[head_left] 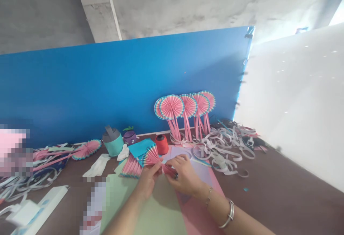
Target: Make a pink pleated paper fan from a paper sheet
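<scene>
Above the matte brown surface (258, 202), the left hand (147, 181) and right hand (186, 176), fingers curled, pinch a pleated, part-flared pink paper fan (151, 156).

At least five round pleated fans (172, 106) show against one blue partition (107, 77), with one more pink fan (87, 149) lying on the left and one partly spread fan (151, 156) between one left hand (148, 179) and one right hand (184, 175). There are one red thread cone (161, 145), one teal canister (113, 144), one purple cup (130, 137), one power strip (55, 197) and two crumpled white tissues (98, 165). The curled white strips (225, 152) (a tangle too thick to number) defeat counting.
</scene>
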`<state>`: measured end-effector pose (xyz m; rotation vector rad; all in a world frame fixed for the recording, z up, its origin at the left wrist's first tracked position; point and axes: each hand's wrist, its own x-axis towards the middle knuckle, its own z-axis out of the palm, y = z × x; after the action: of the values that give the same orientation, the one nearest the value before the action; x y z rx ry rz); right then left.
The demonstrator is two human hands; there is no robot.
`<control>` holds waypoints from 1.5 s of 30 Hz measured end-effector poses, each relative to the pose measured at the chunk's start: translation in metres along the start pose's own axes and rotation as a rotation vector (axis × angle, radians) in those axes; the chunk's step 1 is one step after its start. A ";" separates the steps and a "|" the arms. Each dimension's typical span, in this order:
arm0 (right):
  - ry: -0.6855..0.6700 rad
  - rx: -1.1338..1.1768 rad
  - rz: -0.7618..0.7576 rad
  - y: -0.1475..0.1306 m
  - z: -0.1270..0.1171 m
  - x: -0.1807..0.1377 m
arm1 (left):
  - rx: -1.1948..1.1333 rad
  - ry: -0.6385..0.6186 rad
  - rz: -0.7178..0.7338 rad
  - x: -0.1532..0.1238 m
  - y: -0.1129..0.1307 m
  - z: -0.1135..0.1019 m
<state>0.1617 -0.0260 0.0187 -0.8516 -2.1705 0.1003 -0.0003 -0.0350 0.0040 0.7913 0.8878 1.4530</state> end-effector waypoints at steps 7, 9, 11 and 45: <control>-0.009 0.008 -0.001 0.000 0.000 0.001 | -0.017 0.077 -0.044 -0.003 -0.001 0.003; -0.022 0.014 0.026 -0.001 -0.002 0.001 | -0.032 0.113 -0.034 -0.001 0.000 0.003; -0.014 0.031 0.063 0.000 -0.003 0.001 | -0.051 0.147 -0.017 0.000 0.001 0.002; 0.318 0.656 0.597 0.019 0.001 0.003 | 0.169 0.013 0.005 0.005 -0.005 -0.012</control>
<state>0.1698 -0.0093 0.0142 -0.9989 -1.3881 0.8593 -0.0090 -0.0311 -0.0063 0.9106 1.0292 1.4019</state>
